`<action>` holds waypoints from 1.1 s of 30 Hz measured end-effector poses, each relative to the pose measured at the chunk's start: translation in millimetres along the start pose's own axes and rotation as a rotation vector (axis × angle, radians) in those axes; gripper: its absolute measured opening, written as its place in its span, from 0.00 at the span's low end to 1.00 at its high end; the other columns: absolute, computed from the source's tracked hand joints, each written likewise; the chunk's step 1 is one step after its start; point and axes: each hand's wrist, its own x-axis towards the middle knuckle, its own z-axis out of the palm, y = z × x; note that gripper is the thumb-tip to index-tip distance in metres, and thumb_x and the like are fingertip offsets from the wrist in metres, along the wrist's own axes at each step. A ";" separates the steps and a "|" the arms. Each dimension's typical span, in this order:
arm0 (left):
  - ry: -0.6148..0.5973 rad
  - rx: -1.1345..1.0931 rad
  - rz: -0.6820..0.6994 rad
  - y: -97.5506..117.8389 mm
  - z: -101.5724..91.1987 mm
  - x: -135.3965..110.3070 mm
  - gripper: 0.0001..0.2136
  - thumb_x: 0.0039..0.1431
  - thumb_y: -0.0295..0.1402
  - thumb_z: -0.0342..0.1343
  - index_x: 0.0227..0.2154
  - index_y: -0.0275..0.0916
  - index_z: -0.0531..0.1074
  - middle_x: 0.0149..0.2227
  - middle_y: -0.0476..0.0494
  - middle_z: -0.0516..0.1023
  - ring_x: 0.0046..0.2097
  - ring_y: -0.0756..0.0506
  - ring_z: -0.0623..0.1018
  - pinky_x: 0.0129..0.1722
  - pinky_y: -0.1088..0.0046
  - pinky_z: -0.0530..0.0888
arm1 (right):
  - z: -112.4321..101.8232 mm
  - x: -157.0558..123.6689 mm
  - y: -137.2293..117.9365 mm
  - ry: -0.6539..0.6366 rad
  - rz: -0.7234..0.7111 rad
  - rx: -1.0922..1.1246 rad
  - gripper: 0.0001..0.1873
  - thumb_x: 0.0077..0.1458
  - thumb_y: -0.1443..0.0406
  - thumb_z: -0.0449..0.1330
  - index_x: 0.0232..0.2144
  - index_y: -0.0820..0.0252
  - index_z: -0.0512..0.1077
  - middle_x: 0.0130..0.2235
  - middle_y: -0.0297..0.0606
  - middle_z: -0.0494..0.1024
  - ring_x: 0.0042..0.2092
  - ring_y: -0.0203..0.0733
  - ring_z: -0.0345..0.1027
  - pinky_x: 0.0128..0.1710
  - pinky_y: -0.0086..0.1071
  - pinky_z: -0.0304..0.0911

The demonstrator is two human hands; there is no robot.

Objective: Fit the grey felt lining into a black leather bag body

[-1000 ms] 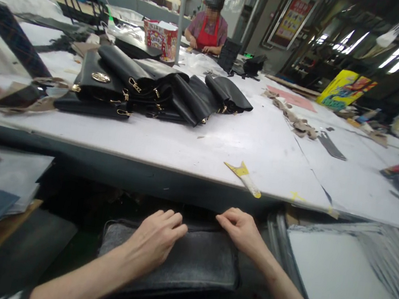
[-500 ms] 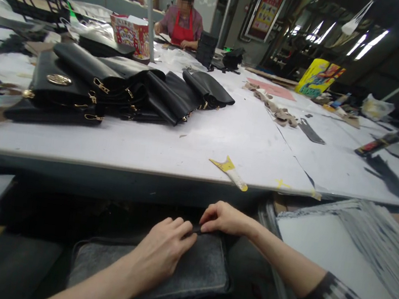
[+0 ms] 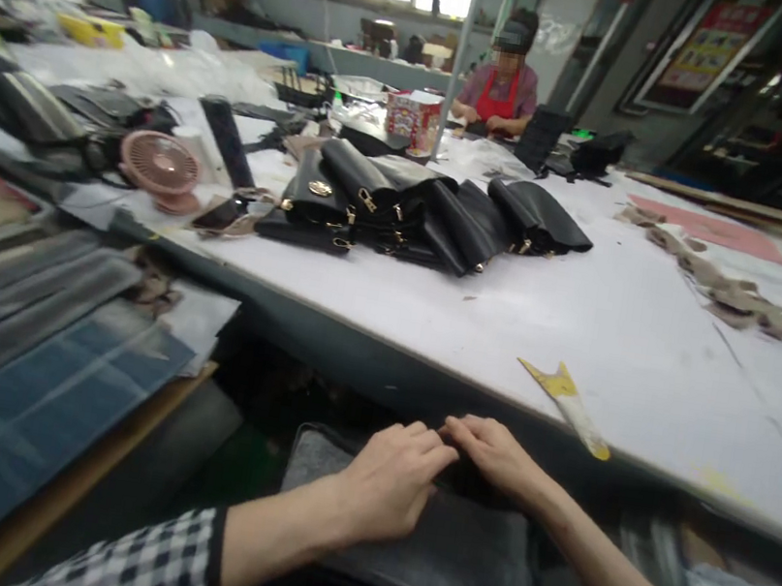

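My left hand [image 3: 396, 480] is closed, its fingers curled down and meeting the fingertips of my right hand [image 3: 495, 457]. My right hand is bent in a pinch too, its fingertips partly behind the left. What they grip between them is hidden; only a dark bit shows near the fingers. Below both hands lies a grey denim-like piece [image 3: 468, 564] with dark edges and a pale stitch line, in front of the table's edge. Whether the hands rest on it I cannot tell.
A white-topped table [image 3: 389, 307] bears black leather bags [image 3: 446, 218], a yellow-and-white flat tool [image 3: 569, 403], a pink fan [image 3: 162, 169] and brown scraps [image 3: 722, 284]. Blue-grey sheets [image 3: 44, 398] are at left. A person in a red apron [image 3: 499, 99] sits across.
The view has swung left, bringing the fan and blue-grey sheets into sight. My hands have drawn closer together, and the dark strip seen between them before is now mostly covered.
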 end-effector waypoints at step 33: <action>0.235 -0.207 -0.181 -97.8 -21.2 -118.1 0.13 0.66 0.31 0.50 0.49 0.43 0.75 0.52 0.47 0.78 0.53 0.47 0.76 0.55 0.71 0.71 | 90.2 66.0 -102.4 -0.436 -0.135 -0.190 0.30 0.67 0.47 0.41 0.67 0.48 0.52 0.64 0.37 0.61 0.63 0.51 0.58 0.61 0.46 0.55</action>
